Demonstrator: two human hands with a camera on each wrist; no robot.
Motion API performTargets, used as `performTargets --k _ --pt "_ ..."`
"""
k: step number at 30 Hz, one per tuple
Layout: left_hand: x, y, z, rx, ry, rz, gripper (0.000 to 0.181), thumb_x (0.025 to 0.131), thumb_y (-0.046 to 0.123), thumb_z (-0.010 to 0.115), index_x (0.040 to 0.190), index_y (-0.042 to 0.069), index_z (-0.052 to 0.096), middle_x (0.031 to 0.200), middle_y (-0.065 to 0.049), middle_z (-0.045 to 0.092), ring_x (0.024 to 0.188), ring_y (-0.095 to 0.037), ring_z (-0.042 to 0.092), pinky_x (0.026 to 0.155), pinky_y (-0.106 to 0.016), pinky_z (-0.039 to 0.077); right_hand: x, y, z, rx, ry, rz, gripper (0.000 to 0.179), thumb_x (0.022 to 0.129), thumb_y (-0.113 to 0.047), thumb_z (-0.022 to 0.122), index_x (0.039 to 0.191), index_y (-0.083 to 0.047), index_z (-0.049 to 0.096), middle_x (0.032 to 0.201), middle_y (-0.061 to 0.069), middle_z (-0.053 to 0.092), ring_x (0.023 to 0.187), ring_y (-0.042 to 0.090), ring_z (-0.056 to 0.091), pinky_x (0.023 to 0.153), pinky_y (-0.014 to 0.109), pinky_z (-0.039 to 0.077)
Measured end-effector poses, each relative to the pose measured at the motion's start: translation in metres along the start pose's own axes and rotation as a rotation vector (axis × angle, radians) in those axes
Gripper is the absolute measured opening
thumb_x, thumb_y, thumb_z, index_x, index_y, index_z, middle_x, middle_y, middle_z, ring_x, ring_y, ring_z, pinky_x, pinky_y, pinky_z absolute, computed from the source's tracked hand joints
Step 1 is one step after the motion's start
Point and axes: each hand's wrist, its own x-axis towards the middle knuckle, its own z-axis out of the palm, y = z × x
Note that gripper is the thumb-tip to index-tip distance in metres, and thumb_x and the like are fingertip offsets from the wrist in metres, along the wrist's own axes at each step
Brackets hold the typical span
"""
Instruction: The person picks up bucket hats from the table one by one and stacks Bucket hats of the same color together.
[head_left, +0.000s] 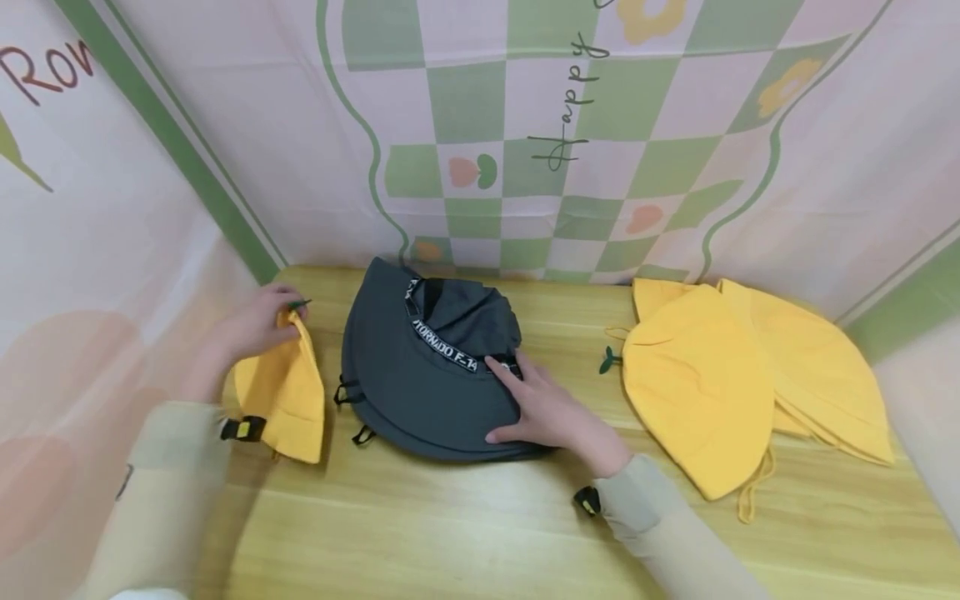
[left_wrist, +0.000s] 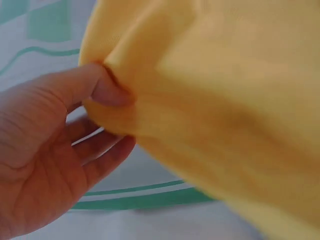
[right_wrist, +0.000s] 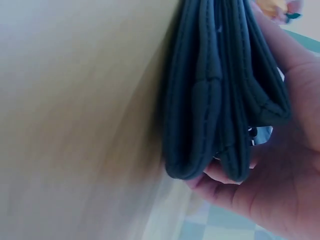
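Note:
My left hand (head_left: 264,321) pinches the top of a small yellow hat (head_left: 281,392) at the table's left side, beside a green sprout ornament (head_left: 298,304). In the left wrist view, thumb and fingers hold a fold of its cloth. A dark grey brimmed hat (head_left: 427,400) with a black-and-white lettered band (head_left: 450,348) lies folded in the middle. Over its right end, my right hand (head_left: 546,408) grips, index finger on the band and thumb near the brim's front edge. The right wrist view shows stacked folded brim layers (right_wrist: 200,115), other fingers reaching round their far side.
Several yellow hat pieces (head_left: 697,392) lie overlapped at the right, with a green sprout (head_left: 611,359) and a loose cord (head_left: 752,492). A wooden table (head_left: 420,533) carries everything. Printed cloth walls (head_left: 465,100) stand behind and at both sides.

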Motion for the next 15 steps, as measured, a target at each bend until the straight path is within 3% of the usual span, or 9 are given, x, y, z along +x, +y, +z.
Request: performTargets --k 4,7,15 --pt "-0.008 0.012 -0.02 -0.028 0.05 0.088 0.012 0.083 -0.006 0.066 0.095 -0.001 0.066 0.11 -0.025 0.064 0.107 -0.042 0.061 0.089 -0.054 0.05 0.009 -0.005 0.006 0.022 0.009 -0.008 0.107 0.08 -0.058 0.077 0.162 -0.025 0.017 0.163 0.032 0.009 0.143 0.055 0.031 0.108 0.064 0.04" --pt "-0.009 0.023 -0.026 -0.005 0.06 0.131 0.014 0.088 -0.001 0.068 0.101 -0.001 0.069 0.113 -0.024 0.066 0.108 -0.04 0.062 0.09 -0.055 0.051 0.013 -0.01 0.009 0.042 0.024 -0.01 0.106 0.08 -0.058 0.077 0.162 -0.027 0.017 0.164 0.031 0.009 0.144 0.054 0.03 0.11 0.063 0.039" --pt "0.012 0.056 -0.019 0.04 0.037 0.211 0.023 0.091 0.008 0.066 0.113 0.001 0.072 0.117 -0.018 0.068 0.109 -0.035 0.064 0.095 -0.052 0.05 0.02 -0.021 0.017 0.066 0.061 -0.007 0.105 0.08 -0.059 0.077 0.161 -0.028 0.018 0.164 0.031 0.008 0.144 0.056 0.029 0.112 0.062 0.037"
